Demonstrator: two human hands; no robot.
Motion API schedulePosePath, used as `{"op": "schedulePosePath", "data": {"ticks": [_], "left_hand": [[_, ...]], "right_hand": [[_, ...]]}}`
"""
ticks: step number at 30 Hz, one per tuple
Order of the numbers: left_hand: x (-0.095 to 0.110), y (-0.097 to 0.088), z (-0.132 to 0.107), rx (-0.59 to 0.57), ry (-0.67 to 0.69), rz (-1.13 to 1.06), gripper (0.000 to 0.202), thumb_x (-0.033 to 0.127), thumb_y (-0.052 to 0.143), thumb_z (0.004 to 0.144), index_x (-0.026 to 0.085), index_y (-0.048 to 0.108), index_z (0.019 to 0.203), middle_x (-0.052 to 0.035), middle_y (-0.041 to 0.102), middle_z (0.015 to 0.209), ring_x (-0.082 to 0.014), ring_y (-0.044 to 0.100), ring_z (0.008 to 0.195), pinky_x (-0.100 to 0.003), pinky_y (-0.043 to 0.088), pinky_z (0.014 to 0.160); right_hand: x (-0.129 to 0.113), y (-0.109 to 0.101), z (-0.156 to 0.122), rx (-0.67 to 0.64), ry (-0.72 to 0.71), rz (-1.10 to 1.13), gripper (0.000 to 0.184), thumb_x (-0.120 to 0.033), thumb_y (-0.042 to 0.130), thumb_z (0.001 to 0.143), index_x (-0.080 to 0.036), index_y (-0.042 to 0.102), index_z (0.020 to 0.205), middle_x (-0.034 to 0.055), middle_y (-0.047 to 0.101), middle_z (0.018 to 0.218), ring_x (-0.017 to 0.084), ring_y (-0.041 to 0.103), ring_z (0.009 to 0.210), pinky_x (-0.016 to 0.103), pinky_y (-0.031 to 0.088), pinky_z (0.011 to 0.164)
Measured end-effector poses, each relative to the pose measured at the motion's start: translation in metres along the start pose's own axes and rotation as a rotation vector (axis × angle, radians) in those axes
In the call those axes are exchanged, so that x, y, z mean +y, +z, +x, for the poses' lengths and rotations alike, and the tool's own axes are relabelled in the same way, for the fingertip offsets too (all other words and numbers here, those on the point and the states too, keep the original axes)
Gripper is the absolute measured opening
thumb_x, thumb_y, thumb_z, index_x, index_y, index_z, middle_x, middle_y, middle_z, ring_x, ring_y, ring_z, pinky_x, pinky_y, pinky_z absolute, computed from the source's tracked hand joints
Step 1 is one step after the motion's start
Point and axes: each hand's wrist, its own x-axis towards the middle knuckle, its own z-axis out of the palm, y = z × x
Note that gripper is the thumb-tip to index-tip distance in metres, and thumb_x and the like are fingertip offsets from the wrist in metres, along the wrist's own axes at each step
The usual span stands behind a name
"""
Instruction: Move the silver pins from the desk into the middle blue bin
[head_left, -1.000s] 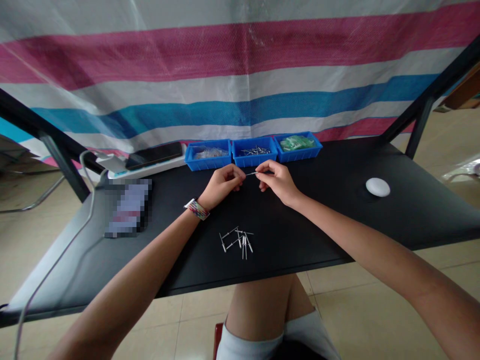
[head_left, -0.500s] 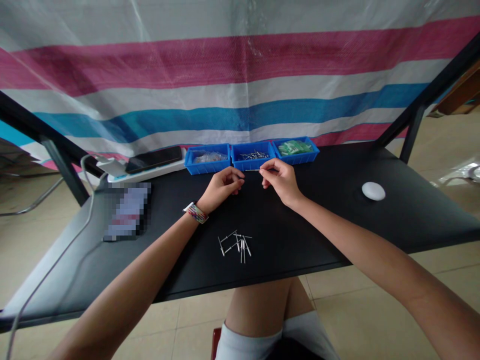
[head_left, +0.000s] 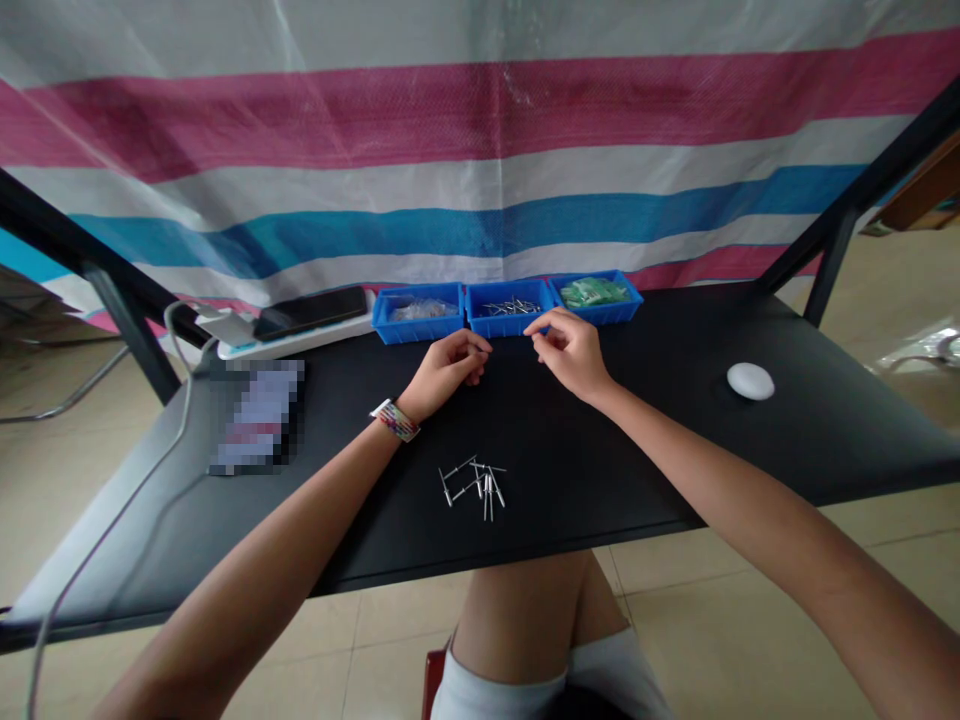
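Head view: thin silvery rivets (head_left: 474, 483) loosely heaped

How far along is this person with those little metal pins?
Done, it seems: a small pile of silver metal pins lies on the black table. In hand: the right hand reaches at the middle blue plastic bin, which holds more pins; whether the curled left hand grips anything is unclear. Left: the pins in that bin.

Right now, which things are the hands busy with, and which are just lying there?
Busy with: left hand, right hand, middle blue tray of pins, pile of pins.

Just lying there: phone, white round thing, cable.
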Motion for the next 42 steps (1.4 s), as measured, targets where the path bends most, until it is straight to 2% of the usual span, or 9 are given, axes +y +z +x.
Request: {"op": "schedulePosePath", "data": {"ticks": [6,8,12,17,23,31,36,39,42], "left_hand": [[0.001,-0.001,-0.001,-0.002,0.034,-0.011,0.021,0.03,0.07,0.09,0.015,0.066,0.104,0.002,0.062,0.071,-0.0097,0.058,0.056,-0.022,0.046,0.056],[0.003,-0.001,-0.002,-0.016,0.037,-0.025,0.02,0.029,0.07,0.09,0.014,0.066,0.104,0.0017,0.063,0.072,-0.0097,0.058,0.058,-0.022,0.046,0.057],[0.007,0.0,-0.003,-0.031,0.031,-0.041,0.02,0.03,0.07,0.09,0.015,0.067,0.102,0.0015,0.063,0.072,-0.01,0.057,0.059,-0.022,0.046,0.058],[0.005,-0.001,-0.003,-0.028,0.019,-0.043,0.02,0.031,0.07,0.09,0.015,0.066,0.101,0.0019,0.062,0.071,-0.0101,0.057,0.059,-0.023,0.046,0.059],[0.004,-0.001,-0.003,-0.037,0.028,-0.038,0.02,0.031,0.069,0.09,0.015,0.067,0.102,0.0012,0.062,0.072,-0.0104,0.057,0.06,-0.023,0.046,0.059],[0.005,0.001,-0.002,-0.034,0.029,-0.026,0.019,0.031,0.069,0.089,0.015,0.067,0.1,0.0008,0.062,0.071,-0.0106,0.056,0.059,-0.023,0.046,0.058],[0.007,0.001,-0.002,-0.014,0.03,-0.027,0.018,0.031,0.068,0.09,0.015,0.068,0.1,0.0004,0.063,0.071,-0.0112,0.057,0.059,-0.023,0.046,0.058],[0.007,0.0,-0.002,0.01,0.024,-0.031,0.02,0.033,0.067,0.091,0.015,0.069,0.1,-0.0004,0.064,0.071,-0.0118,0.058,0.059,-0.024,0.047,0.058],[0.006,-0.001,-0.002,0.013,0.026,-0.043,0.021,0.034,0.068,0.091,0.015,0.069,0.1,0.0,0.063,0.071,-0.0115,0.057,0.059,-0.024,0.047,0.058]], "right_hand": [[-0.035,0.014,-0.026,-0.509,-0.173,0.073,0.011,-0.011,0.066,0.088,-0.018,0.073,0.087,0.0032,0.068,0.09,0.015,0.062,0.073,0.03,0.052,0.07],[-0.045,0.019,-0.035,-0.631,-0.275,0.042,0.011,-0.013,0.07,0.088,-0.019,0.076,0.095,0.0055,0.071,0.097,0.02,0.066,0.089,0.036,0.055,0.086],[-0.059,0.027,-0.046,-0.74,-0.383,0.05,0.021,-0.014,0.068,0.093,-0.02,0.079,0.11,0.01,0.072,0.115,0.024,0.065,0.11,0.044,0.051,0.107],[-0.064,0.028,-0.052,-0.847,-0.469,0.067,0.026,-0.018,0.069,0.093,-0.025,0.08,0.116,0.0113,0.069,0.135,0.026,0.061,0.126,0.049,0.047,0.115],[-0.055,0.031,-0.051,-0.764,-0.495,-0.037,0.023,-0.019,0.067,0.094,-0.02,0.079,0.114,0.0112,0.076,0.123,0.027,0.064,0.12,0.049,0.052,0.106],[-0.043,0.028,-0.042,-0.57,-0.399,-0.268,0.02,-0.011,0.06,0.096,-0.018,0.078,0.097,0.0083,0.076,0.099,0.025,0.065,0.1,0.043,0.055,0.094],[-0.042,0.028,-0.04,-0.524,-0.368,-0.318,0.021,-0.015,0.064,0.097,-0.019,0.079,0.11,0.0104,0.072,0.108,0.026,0.063,0.107,0.044,0.056,0.096],[-0.044,0.029,-0.041,-0.529,-0.363,-0.329,0.019,-0.016,0.065,0.097,-0.018,0.08,0.109,0.0115,0.073,0.112,0.028,0.063,0.113,0.047,0.056,0.1],[-0.042,0.028,-0.039,-0.518,-0.351,-0.333,0.028,-0.007,0.06,0.095,-0.017,0.08,0.112,0.0126,0.073,0.116,0.028,0.063,0.115,0.048,0.056,0.103]]}}
